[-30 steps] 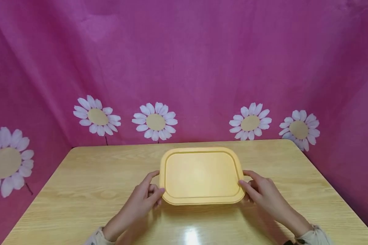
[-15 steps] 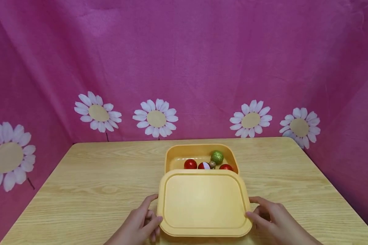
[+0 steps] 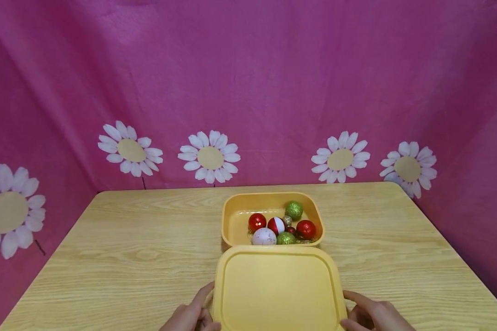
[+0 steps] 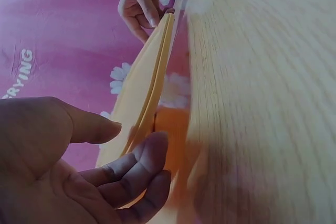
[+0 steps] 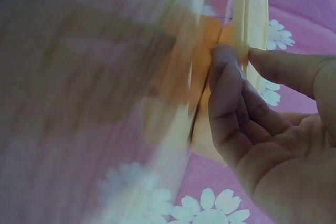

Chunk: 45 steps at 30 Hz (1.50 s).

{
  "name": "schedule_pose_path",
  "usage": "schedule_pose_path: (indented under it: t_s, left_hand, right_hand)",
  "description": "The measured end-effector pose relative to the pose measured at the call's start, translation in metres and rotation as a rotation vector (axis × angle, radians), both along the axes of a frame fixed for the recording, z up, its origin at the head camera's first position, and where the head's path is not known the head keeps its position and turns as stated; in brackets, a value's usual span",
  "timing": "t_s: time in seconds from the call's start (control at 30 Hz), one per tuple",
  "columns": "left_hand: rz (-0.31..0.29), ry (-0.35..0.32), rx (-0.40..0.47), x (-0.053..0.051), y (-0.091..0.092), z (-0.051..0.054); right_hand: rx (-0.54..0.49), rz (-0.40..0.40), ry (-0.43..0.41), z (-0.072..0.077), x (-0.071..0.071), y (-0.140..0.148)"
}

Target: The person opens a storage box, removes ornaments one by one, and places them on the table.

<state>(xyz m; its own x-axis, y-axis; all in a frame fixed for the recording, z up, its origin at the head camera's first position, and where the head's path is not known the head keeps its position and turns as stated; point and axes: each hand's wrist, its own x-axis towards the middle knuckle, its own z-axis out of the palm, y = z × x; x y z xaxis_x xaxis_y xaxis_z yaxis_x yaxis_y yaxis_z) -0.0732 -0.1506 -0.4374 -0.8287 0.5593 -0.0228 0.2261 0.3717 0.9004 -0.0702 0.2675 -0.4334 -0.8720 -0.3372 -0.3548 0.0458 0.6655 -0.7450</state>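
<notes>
A yellow lid (image 3: pixel 279 289) is held above the table in front of a yellow box (image 3: pixel 234 220). My left hand (image 3: pixel 192 312) pinches the lid's left edge, my right hand (image 3: pixel 374 312) its right edge. Inside the box lie several balls: a red one (image 3: pixel 257 222), a red-and-white one (image 3: pixel 276 225), a speckled white one (image 3: pixel 264 236), a green glittery one (image 3: pixel 294 210) and another red one (image 3: pixel 306 229), with smaller ones among them. In the left wrist view the lid (image 4: pixel 144 87) is seen edge-on, thumb on one face and fingers on the other.
The wooden table (image 3: pixel 128 248) extends on both sides of the box and lid. Behind it and at its sides hangs a pink-purple cloth (image 3: pixel 248 92) printed with white daisies.
Both hands have brought the lid off the box and toward the body, to the lower edge of the head view. The box and the balls inside have come into sight.
</notes>
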Motion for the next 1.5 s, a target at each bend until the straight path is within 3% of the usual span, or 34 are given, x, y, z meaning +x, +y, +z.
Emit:
schedule_pose_path:
  t_s: [0.17, 0.27, 0.4, 0.43, 0.57, 0.7, 0.8, 0.9, 1.07, 1.27, 1.5]
  left_hand:
    - [0.005, -0.025, -0.075, 0.006, 0.003, 0.001]
    - [0.017, -0.093, -0.121, 0.0, 0.001, -0.017]
    - [0.001, -0.128, -0.15, -0.016, -0.001, -0.035]
    - [-0.005, -0.141, -0.159, -0.019, 0.0, -0.034]
    - [-0.05, -0.075, -0.2, -0.024, 0.004, -0.014]
    - [-0.077, -0.019, -0.19, -0.027, 0.009, 0.001]
    - [-0.075, -0.013, -0.219, -0.029, 0.013, 0.009]
    - [-0.043, 0.019, -0.313, -0.032, 0.016, 0.013]
    - [0.056, 0.073, -0.411, -0.042, 0.022, 0.017]
    - [0.128, 0.235, -0.295, -0.062, 0.023, 0.021]
    - [0.287, 0.195, -0.116, -0.088, 0.029, 0.028]
  right_hand:
    - [-0.004, 0.07, 0.039, -0.007, 0.001, 0.01]
    - [-0.024, 0.063, -0.023, -0.03, -0.01, 0.018]
    - [-0.011, 0.123, -0.005, -0.035, -0.023, 0.017]
    - [-0.026, 0.132, -0.008, -0.023, -0.024, 0.011]
    - [-0.042, 0.149, -0.042, 0.008, -0.028, -0.005]
    - [0.022, 0.139, -0.002, 0.017, -0.033, -0.014]
    - [0.058, 0.133, 0.038, 0.019, -0.035, -0.016]
    - [0.142, 0.142, 0.183, 0.024, -0.038, -0.02]
    - [0.345, 0.108, 0.545, 0.044, -0.047, -0.032]
    - [0.415, 0.097, 0.813, 0.065, -0.067, -0.043]
    - [0.369, 0.122, 0.957, 0.083, -0.098, -0.058]
